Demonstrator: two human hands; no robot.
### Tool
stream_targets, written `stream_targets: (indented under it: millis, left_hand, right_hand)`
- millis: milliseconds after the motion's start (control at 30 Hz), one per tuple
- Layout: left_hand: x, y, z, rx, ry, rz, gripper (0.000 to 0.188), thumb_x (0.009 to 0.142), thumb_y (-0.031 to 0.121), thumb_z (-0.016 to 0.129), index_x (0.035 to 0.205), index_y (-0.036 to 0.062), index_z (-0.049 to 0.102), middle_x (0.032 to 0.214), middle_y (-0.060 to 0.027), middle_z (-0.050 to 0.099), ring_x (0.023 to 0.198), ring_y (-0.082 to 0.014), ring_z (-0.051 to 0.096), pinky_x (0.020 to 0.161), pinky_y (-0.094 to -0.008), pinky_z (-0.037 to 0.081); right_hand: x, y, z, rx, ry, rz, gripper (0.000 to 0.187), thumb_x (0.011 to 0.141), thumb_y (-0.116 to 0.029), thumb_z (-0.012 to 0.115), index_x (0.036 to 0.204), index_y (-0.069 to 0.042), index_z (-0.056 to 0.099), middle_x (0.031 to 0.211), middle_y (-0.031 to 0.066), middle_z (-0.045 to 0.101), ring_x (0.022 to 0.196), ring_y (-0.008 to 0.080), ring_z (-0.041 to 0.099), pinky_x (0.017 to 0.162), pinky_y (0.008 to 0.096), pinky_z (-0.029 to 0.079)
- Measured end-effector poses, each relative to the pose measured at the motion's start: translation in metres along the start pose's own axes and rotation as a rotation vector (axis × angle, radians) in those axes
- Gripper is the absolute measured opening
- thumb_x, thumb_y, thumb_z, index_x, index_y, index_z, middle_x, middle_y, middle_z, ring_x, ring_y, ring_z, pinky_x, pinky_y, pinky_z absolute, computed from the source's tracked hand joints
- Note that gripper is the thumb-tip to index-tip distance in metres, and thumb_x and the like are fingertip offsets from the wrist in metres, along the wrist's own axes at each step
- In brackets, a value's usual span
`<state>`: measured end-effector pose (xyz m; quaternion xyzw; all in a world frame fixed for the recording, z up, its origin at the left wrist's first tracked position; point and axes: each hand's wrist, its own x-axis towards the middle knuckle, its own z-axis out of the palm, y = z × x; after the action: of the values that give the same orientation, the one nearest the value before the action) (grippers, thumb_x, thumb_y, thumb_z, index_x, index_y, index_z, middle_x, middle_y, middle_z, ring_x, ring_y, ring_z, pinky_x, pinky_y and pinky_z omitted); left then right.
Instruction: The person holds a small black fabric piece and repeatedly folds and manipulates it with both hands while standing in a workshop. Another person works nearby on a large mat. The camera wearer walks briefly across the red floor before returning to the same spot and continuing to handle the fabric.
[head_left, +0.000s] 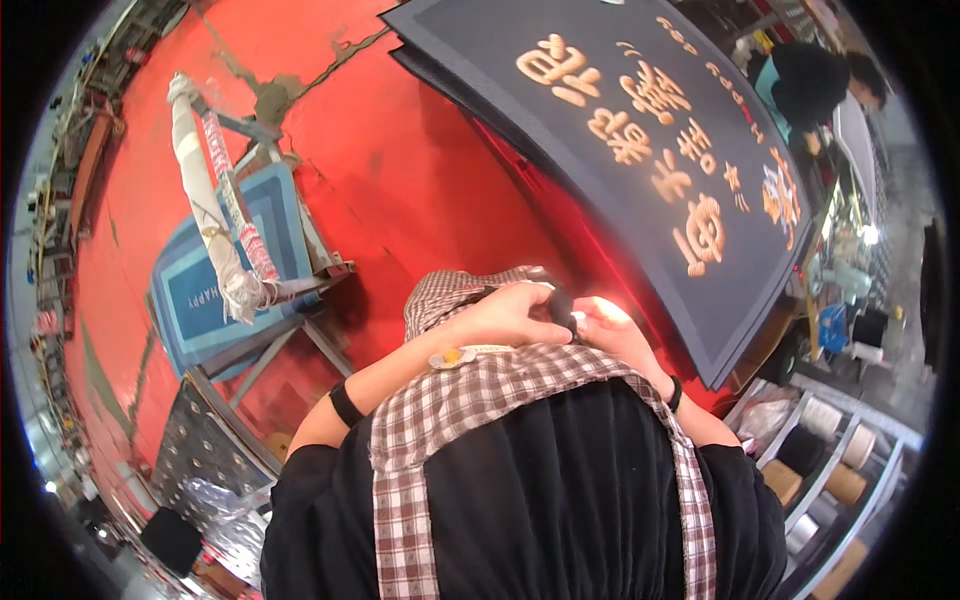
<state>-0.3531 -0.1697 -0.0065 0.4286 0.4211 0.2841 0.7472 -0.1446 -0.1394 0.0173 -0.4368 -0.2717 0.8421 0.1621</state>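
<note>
In front of my checked apron, both hands come together over the red surface. My left hand [522, 312] has its fingers curled round a small black object [561, 306] whose kind I cannot make out. Close beside it on the right, my right hand [612, 328] has its fingers drawn together at that object's edge. Anything between those fingers is too small to tell, and bright light washes out the fingertips. Black bands [346, 404] circle both wrists. A brown-and-white checked apron [480, 395] covers my front, its upper part bunched behind the left hand.
A stack of dark grey mats [600, 190] with orange lettering lies right of my hands. On the left, a metal frame with a wrapped bar [205, 200] holds blue mats [185, 300]. Thread spools [822, 418] fill a rack at lower right. Another person [805, 85] is at far right.
</note>
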Motion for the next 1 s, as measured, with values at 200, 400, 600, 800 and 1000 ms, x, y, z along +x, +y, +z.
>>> stream_targets:
  millis: [200, 400, 600, 800, 1000]
  left_hand:
    - [-0.025, 0.01, -0.052, 0.015, 0.208, 0.032, 0.033, 0.077, 0.022, 0.071, 0.097, -0.0012, 0.061, 0.088, -0.0077, 0.065, 0.086, -0.0132, 0.06, 0.075, -0.0285, 0.047]
    - [-0.02, 0.009, -0.118, -0.111, 0.195, 0.033, 0.027, 0.082, 0.016, 0.067, 0.102, -0.0011, 0.062, 0.103, -0.0043, 0.064, 0.094, -0.0102, 0.056, 0.083, -0.0283, 0.044]
    - [0.004, 0.051, -0.191, -0.165, 0.319, 0.001, 0.026, 0.082, 0.011, 0.062, 0.105, -0.0015, 0.061, 0.101, -0.003, 0.063, 0.095, -0.0085, 0.054, 0.086, -0.026, 0.043]
    - [0.029, 0.09, -0.26, -0.303, 0.434, 0.009, 0.027, 0.081, 0.012, 0.062, 0.105, 0.0002, 0.062, 0.094, -0.0033, 0.064, 0.088, -0.007, 0.056, 0.079, -0.0239, 0.045]
    - [0.03, 0.116, -0.327, -0.241, 0.53, 0.069, 0.023, 0.076, 0.014, 0.069, 0.091, -0.0019, 0.064, 0.079, -0.0039, 0.065, 0.074, -0.0074, 0.059, 0.068, -0.025, 0.049]
  right_hand:
    - [0.064, -0.03, 0.036, -0.206, -0.116, 0.115, 0.018, 0.09, -0.003, 0.056, 0.108, -0.002, 0.054, 0.097, 0.006, 0.062, 0.085, 0.0097, 0.06, 0.077, 0.0227, 0.049]
    - [0.129, -0.081, 0.08, -0.336, -0.144, 0.246, 0.016, 0.089, -0.005, 0.057, 0.104, -0.001, 0.055, 0.098, 0.0047, 0.06, 0.085, 0.0097, 0.057, 0.077, 0.0225, 0.047]
    - [0.21, -0.146, 0.105, -0.249, -0.204, 0.407, 0.025, 0.087, -0.002, 0.06, 0.11, 0.0, 0.051, 0.096, 0.008, 0.062, 0.086, 0.0118, 0.061, 0.079, 0.024, 0.05]
    - [0.293, -0.194, 0.122, -0.293, -0.372, 0.346, 0.03, 0.085, 0.0, 0.062, 0.111, 0.001, 0.049, 0.097, 0.0092, 0.064, 0.086, 0.0119, 0.063, 0.078, 0.0233, 0.051]
    - [0.347, -0.22, 0.154, -0.277, -0.327, 0.329, 0.026, 0.085, -0.002, 0.063, 0.108, 0.001, 0.051, 0.096, 0.0084, 0.064, 0.086, 0.0106, 0.063, 0.078, 0.0218, 0.051]
